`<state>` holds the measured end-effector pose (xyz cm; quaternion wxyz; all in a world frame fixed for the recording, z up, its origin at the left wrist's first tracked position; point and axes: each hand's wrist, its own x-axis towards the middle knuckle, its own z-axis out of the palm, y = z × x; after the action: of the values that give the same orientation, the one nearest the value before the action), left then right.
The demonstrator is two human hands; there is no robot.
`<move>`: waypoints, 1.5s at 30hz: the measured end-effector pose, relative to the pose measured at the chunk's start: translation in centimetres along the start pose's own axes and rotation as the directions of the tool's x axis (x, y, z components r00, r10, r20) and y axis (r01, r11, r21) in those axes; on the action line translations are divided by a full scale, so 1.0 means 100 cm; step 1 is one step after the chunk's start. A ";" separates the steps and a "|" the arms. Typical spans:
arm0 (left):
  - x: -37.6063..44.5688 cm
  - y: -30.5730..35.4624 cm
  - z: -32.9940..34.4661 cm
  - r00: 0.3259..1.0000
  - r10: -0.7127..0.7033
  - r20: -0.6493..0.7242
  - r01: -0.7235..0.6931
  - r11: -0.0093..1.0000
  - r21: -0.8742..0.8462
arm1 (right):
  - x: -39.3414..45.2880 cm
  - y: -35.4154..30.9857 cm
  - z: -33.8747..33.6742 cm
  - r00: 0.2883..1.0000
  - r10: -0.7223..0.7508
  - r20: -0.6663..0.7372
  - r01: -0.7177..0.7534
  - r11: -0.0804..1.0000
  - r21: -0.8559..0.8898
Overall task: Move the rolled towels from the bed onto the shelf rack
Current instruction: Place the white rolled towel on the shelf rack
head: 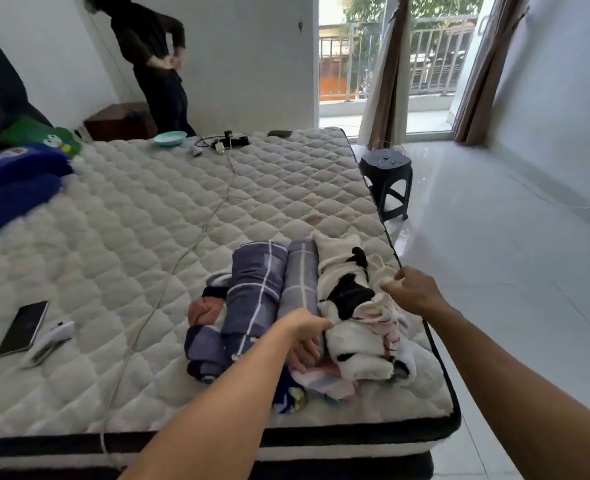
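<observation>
Several rolled towels lie side by side at the near right corner of the bed (pixel 141 216). A white towel with black patches (pixel 350 303) is the rightmost roll. My right hand (pixel 413 291) pinches its right edge. My left hand (pixel 305 341) presses into the gap between that white roll and a grey checked roll (pixel 300 275), fingers tucked under the white one. A blue checked roll (pixel 252 289) lies further left, with a pink roll (pixel 203 310) beside it. No shelf rack is in view.
A phone (pixel 22 328) and a white device (pixel 52 341) lie at the bed's left. A white cable (pixel 196 233) runs across the mattress to chargers (pixel 224 142) and a teal bowl (pixel 170 137). A black stool (pixel 387 181) stands on the floor. A person (pixel 155 64) stands at the far wall.
</observation>
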<state>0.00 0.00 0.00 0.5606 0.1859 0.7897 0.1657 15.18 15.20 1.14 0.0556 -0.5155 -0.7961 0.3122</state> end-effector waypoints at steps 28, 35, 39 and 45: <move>0.034 -0.021 0.079 0.990 -0.017 0.137 0.118 0.625 -0.772 | 0.145 -0.014 0.047 0.971 0.098 0.217 -0.184 0.887 0.424; -0.049 -0.078 0.094 0.999 0.024 -0.042 -0.048 0.651 -0.758 | 0.030 -0.030 0.020 0.995 -0.039 0.097 -0.028 0.791 0.611; -0.119 -0.124 0.122 0.982 -0.031 -0.187 -0.132 0.599 -0.790 | -0.060 -0.052 0.010 0.974 -0.205 0.095 0.093 0.750 0.655; -0.240 -0.222 0.205 0.848 -0.259 -0.461 -0.324 0.434 -0.840 | -0.216 -0.086 0.039 0.809 -0.526 0.261 0.161 0.626 0.763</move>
<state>24.24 -29.84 2.88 0.3277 -0.1785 0.6948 0.6148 16.80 -7.39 7.86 0.1196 -0.1956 -0.6874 0.6891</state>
